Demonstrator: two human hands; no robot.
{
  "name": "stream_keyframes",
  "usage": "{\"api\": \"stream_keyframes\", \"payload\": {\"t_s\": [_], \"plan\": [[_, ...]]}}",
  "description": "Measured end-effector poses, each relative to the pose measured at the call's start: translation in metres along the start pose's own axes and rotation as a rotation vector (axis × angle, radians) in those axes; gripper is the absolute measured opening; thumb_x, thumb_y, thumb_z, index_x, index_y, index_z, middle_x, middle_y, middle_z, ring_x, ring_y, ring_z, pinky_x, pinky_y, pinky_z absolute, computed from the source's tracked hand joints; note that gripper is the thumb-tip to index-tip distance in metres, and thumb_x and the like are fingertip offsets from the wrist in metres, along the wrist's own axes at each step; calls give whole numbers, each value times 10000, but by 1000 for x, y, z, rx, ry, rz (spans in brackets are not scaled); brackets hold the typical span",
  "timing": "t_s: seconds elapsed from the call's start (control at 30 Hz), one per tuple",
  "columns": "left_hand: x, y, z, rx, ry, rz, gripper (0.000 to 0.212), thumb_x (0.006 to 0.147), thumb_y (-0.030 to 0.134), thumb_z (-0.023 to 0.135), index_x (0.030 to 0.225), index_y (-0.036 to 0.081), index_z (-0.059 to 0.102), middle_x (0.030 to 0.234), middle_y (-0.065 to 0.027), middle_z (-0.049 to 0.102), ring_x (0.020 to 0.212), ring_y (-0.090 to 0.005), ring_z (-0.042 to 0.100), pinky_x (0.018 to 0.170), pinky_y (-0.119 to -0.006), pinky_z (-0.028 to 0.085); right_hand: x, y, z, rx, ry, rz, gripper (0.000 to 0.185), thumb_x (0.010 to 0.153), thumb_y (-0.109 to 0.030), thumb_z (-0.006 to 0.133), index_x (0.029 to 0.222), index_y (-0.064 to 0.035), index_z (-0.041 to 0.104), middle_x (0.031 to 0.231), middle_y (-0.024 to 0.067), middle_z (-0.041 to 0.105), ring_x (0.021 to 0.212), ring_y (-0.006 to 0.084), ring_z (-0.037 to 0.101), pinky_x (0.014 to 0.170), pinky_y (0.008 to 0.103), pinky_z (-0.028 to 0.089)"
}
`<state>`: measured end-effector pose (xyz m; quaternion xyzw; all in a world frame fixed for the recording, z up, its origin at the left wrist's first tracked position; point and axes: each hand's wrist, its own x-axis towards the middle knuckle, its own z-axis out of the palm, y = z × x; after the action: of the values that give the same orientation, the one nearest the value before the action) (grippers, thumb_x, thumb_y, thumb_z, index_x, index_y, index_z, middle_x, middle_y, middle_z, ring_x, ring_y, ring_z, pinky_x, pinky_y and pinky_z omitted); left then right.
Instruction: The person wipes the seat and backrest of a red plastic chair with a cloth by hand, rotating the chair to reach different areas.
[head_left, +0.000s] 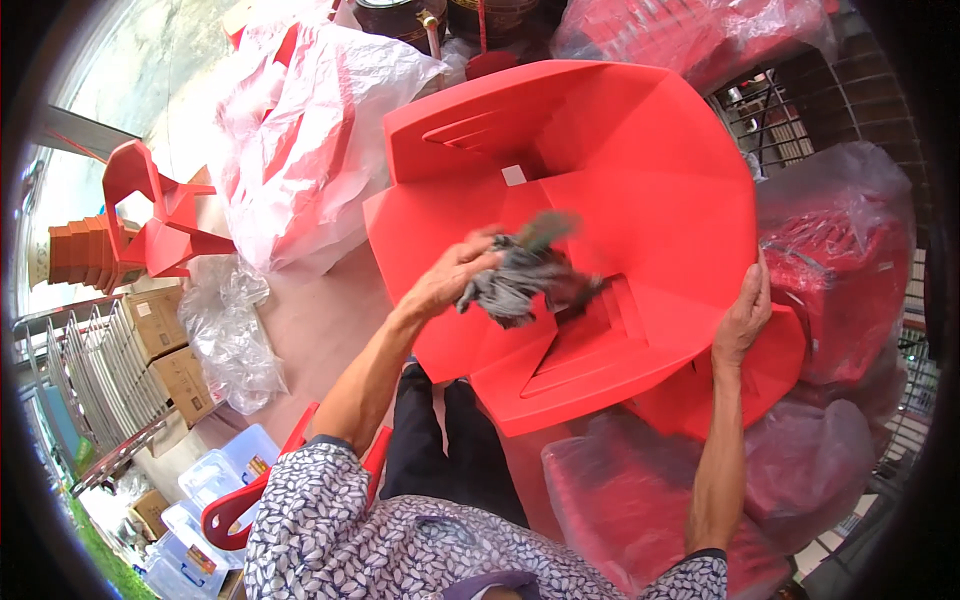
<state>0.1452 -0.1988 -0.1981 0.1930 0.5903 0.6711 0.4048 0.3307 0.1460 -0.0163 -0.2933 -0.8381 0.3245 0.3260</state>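
A large red plastic chair with an angular shell lies tilted before me. My left hand grips a crumpled grey cloth over the middle of the chair; a blurred greenish part at its upper side cannot be made out. My right hand rests on the chair's right edge, its fingers partly hidden behind the rim. A small white sticker is on the chair's surface. Another red plastic piece shows beneath the chair at the lower right.
Plastic-wrapped red goods stand at the right and others below. A red chair stands at the left, near cardboard boxes. Clear plastic wrap lies on the floor. Clear storage boxes are at the lower left.
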Motion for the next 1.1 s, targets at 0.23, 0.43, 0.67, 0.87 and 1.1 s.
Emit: {"api": "stream_keyframes", "payload": {"t_s": [0.23, 0.43, 0.67, 0.87, 1.1], "plan": [[0, -61, 22, 1320, 305, 446, 596, 914, 428, 692, 1408, 114, 581, 1536, -255, 429, 1446, -445, 376, 1201, -597, 263, -2, -3, -1, -13, -25, 16, 478, 1131, -276, 430, 1448, 65, 536, 1362, 187, 642, 1200, 233, 633, 1022, 339, 497], [72, -56, 1, 1409, 89, 617, 404, 930, 419, 664, 1264, 196, 706, 1530, -116, 491, 1439, -323, 403, 1188, -569, 282, 0, 1, -9, -148, -23, 3, 522, 1138, -325, 399, 1447, 75, 528, 1424, 203, 600, 1286, 276, 587, 1094, 376, 452], [121, -30, -47, 1411, 257, 644, 327, 955, 374, 643, 1204, 165, 676, 1331, -52, 592, 1267, -260, 519, 1003, -446, 432, 4, 16, -22, -262, 30, -41, 512, 1119, -292, 452, 1417, 116, 530, 1454, 253, 577, 1335, 338, 563, 1136, 384, 420], [47, -18, -129, 1538, 154, 597, 221, 946, 352, 645, 1086, 196, 717, 1150, -23, 643, 1081, -241, 575, 894, -416, 455, 2, 9, -12, -117, 0, 79, 544, 1098, -334, 552, 1481, 49, 501, 1400, 170, 617, 1246, 237, 606, 1051, 357, 489], [-7, -22, -135, 1138, 633, 164, 408, 901, 356, 725, 1252, 151, 705, 1366, -116, 584, 1229, -383, 541, 989, -517, 495, 5, 12, -15, -242, -1, 25, 621, 1063, -437, 586, 1471, 27, 524, 1373, 194, 638, 1234, 270, 619, 1045, 373, 484]]}}
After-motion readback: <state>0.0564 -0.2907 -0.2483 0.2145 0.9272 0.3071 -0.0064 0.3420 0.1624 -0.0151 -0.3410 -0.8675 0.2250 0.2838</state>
